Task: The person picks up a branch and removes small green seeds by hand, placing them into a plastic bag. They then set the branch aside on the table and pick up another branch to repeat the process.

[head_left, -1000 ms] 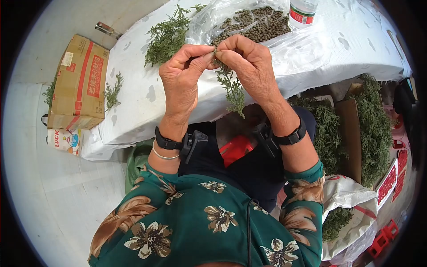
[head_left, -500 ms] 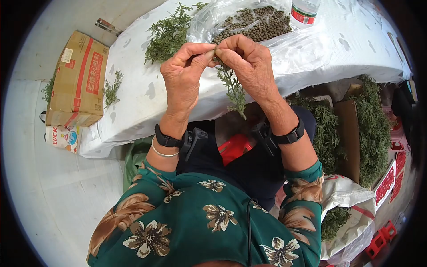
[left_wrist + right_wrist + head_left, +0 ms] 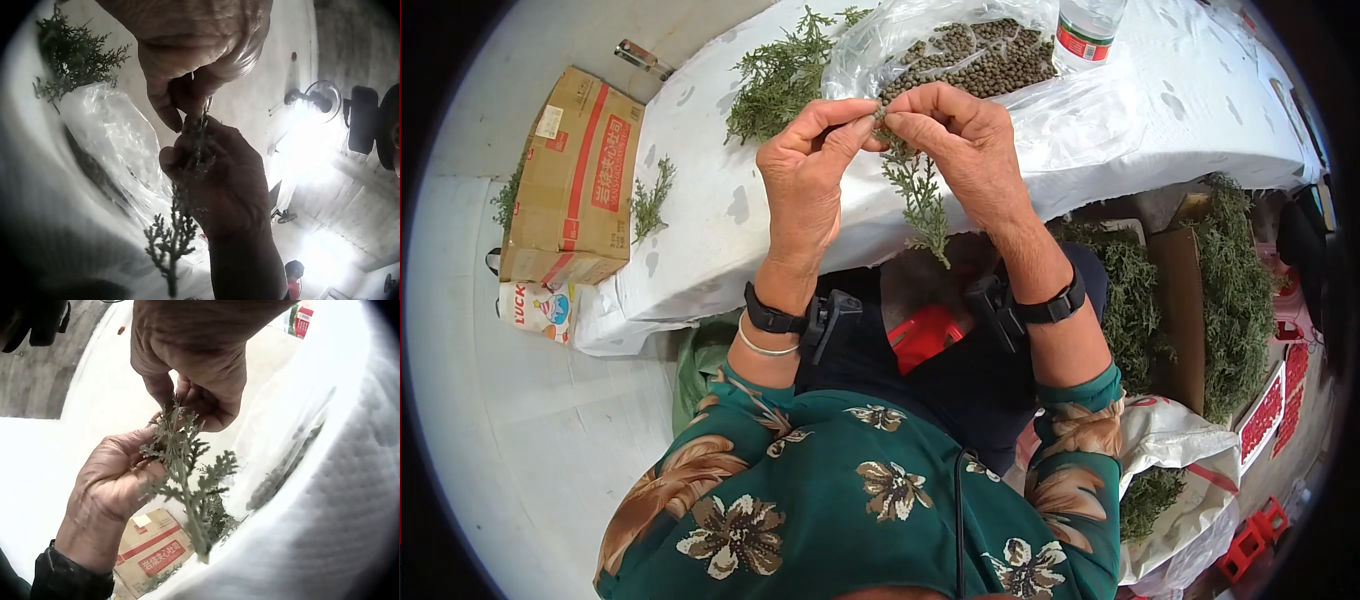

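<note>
In the head view, my left hand point(image 3: 808, 170) and right hand point(image 3: 960, 140) meet fingertip to fingertip over the table's near edge. Thumb and forefinger of each pinch the upper end of a green conifer-like sprig point(image 3: 920, 205). The rest of the sprig hangs below the fingers, its cut stem end lowest in the right wrist view point(image 3: 201, 550). What lies right between the fingertips is mostly hidden. Just behind the hands, an open clear plastic bag point(image 3: 865, 50) holds many small round brown beads point(image 3: 970, 60).
More green sprigs point(image 3: 785, 80) lie left of the bag on the white-covered table point(image 3: 710, 260). A clear bottle point(image 3: 1085, 35) stands right of it. At far left is a cardboard carton point(image 3: 575, 180). Boxed greenery point(image 3: 1235, 300) and a white sack point(image 3: 1190, 440) are at right.
The hands hold nearly the same pose at the sprig's top. Their fingertips have shifted only slightly, and the hanging sprig sways a little. The head view has moved a bit.
</note>
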